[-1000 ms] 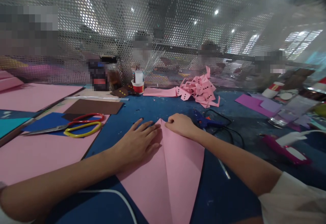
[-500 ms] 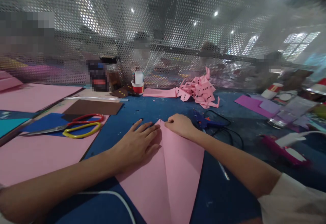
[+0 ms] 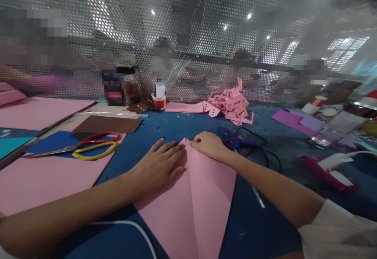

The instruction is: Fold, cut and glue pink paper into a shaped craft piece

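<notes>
A pink sheet of paper (image 3: 179, 212) lies before me, folded to a point at its far end, with two flaps meeting along a middle line. My left hand (image 3: 160, 164) rests flat on its left flap, fingers stretched toward the tip. Near the tip on the other side, my right hand (image 3: 209, 145) is closed with curled fingers against the right flap; its fingertips are partly hidden. Just beyond my right wrist lies a blue glue gun (image 3: 240, 139) with a black cord. Scissors (image 3: 96, 146) with red and yellow handles rest on papers to the left.
Pink cut-paper pieces with black dots (image 3: 231, 103) are heaped at the back. A paper cup (image 3: 159, 101) stands near a dark-lidded jar (image 3: 131, 86). On the right are a magenta glue gun (image 3: 330, 174) and a clear jar (image 3: 338, 129). A perforated metal screen (image 3: 200, 27) rises behind.
</notes>
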Tool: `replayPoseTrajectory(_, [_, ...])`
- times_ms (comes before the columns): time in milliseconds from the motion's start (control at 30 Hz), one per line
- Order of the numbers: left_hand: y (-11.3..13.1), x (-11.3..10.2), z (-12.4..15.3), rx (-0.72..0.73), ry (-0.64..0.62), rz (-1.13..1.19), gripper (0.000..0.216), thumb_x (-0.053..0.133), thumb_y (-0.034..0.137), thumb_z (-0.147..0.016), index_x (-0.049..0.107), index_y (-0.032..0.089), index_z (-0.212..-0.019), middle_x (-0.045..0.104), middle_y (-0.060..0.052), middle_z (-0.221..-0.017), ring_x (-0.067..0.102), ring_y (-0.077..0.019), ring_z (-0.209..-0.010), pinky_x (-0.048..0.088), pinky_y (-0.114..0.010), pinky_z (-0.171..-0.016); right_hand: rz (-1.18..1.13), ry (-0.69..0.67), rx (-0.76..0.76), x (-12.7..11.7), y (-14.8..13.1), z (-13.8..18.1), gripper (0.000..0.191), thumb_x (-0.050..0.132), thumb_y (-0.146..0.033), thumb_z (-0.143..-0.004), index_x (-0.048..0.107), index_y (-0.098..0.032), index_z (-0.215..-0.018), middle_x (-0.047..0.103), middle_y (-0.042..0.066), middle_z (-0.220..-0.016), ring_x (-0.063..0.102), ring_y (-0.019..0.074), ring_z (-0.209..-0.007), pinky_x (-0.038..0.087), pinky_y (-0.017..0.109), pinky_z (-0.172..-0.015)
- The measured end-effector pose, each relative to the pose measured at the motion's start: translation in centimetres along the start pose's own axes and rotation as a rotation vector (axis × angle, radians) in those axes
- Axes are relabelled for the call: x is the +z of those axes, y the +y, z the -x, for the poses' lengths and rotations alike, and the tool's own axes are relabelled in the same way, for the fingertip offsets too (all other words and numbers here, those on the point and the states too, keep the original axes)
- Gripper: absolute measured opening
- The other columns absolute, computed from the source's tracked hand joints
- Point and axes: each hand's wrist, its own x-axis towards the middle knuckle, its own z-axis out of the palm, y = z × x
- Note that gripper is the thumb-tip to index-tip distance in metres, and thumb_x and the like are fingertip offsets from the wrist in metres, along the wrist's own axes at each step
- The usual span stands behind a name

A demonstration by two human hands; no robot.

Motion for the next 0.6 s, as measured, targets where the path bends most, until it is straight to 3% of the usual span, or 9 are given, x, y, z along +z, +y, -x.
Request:
replayPoseTrajectory(167, [-0.1, 0.0, 0.0, -0.011, -0.003, 0.006, 0.050, 0.042, 0.046, -0.102, 0.050, 0.021, -0.145, 0.052, -0.007, -0.151, 0.045, -0.0295, -0.139, 0.020, -0.053, -0.121, -0.039, -0.020, -0.028, -0.6, 0.3, 0.5, 0.045, 0.048, -0.053, -0.090, 0.066, -0.021, -0.065, 0.063, 0.002, -0.066, 0.052, 0.0139, -0.061, 0.026, 0.026, -0.054])
replayPoseTrajectory(333, [0.1, -0.2, 0.3, 0.005, 0.011, 0.015, 0.053, 0.044, 0.045, -0.101, 0.045, 0.022, -0.148, 0.050, -0.007, -0.153, 0.043, -0.0290, -0.141, 0.020, -0.051, -0.121, -0.011, -0.017, -0.043, -0.7, 0.4, 1.0, 0.039, 0.052, -0.047, -0.089, 0.064, -0.019, -0.064, 0.062, 0.002, -0.066, 0.050, 0.0136, -0.061, 0.024, 0.027, -0.054])
replayPoseTrajectory(600, [0.7, -0.4, 0.7, 0.004, 0.018, 0.016, 0.051, 0.043, 0.048, -0.101, 0.050, 0.022, -0.144, 0.052, -0.007, -0.151, 0.042, -0.0295, -0.142, 0.017, -0.051, -0.122, 0.017, 0.016, -0.021, -0.3, 0.2, 1.1, 0.035, 0.051, -0.043, -0.087, 0.060, -0.020, -0.062, 0.060, 0.001, -0.064, 0.049, 0.0135, -0.060, 0.022, 0.027, -0.054])
